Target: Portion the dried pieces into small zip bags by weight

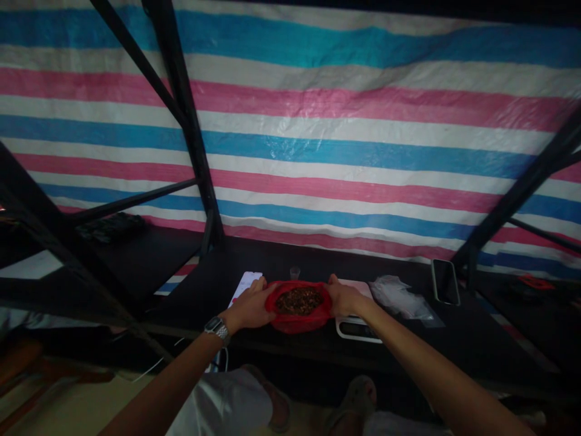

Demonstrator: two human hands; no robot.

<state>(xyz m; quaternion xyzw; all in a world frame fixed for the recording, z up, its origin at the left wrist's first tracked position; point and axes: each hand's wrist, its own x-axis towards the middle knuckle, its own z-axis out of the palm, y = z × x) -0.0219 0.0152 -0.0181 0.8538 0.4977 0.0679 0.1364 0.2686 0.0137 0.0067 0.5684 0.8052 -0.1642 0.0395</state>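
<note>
We see the red bag (297,326) at the front edge of the black counter (267,255), between the two hands; whether it rests or is lifted we cannot tell. Its mouth faces up toward us, oval, long axis running left to right, with dark brown loose bits (299,301) inside. We note the left hand (254,307) gripping the rim at the left end, the right hand (344,297) gripping it at the right end. Labels: the lit phone (249,280) beside the left hand shows a red patch and marks too small for us to read; the dark panel of the pale scale (361,329), partly under the right forearm, is likewise unreadable to us. Behind the bag we record a small clear cup (295,273); right of the scale, clear plastic bags (399,295), then a dark-screened phone (445,282)
</note>
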